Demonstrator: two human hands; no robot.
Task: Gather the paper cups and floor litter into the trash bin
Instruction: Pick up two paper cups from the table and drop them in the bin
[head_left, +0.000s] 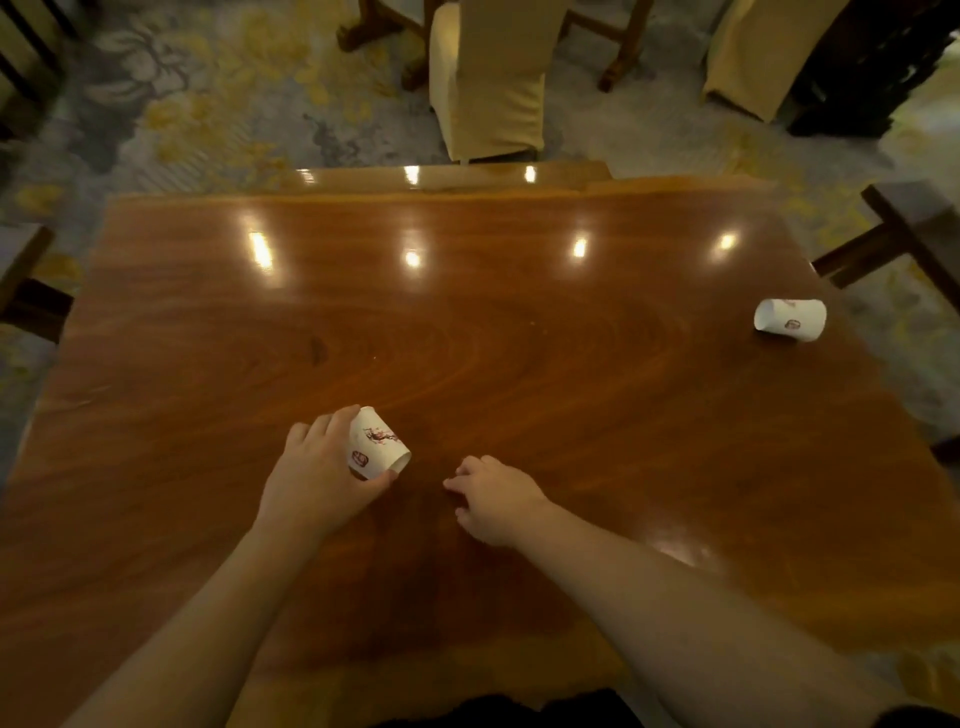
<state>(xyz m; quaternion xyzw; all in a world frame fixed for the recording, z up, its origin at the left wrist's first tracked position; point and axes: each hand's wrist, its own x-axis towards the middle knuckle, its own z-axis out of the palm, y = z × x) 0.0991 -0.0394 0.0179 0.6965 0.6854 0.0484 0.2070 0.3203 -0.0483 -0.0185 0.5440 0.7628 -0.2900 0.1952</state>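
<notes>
A big shiny brown table (519, 338) fills most of the view, with covered chairs (488, 78) and a patterned carpet (182, 104) past its far edge. Both bare arms reach in over the near edge. The left hand (317, 478) is wrapped around a white paper cup (376, 447), fingers on one side and thumb on the other, with the cup tipped over so its small end points to the right. The right hand (493, 501) sits just beside it, low over the wood, fingers loosely curled and holding nothing. A second cup (790, 319) lies on its side near the far right edge, well apart from both hands. No bin and no floor litter can be seen here. This looks like the start of the job: the first cup is picked up, and one more waits on the table. Next, the empty right hand would likely need to reach far out to the right for that cup, then find the bin.
</notes>
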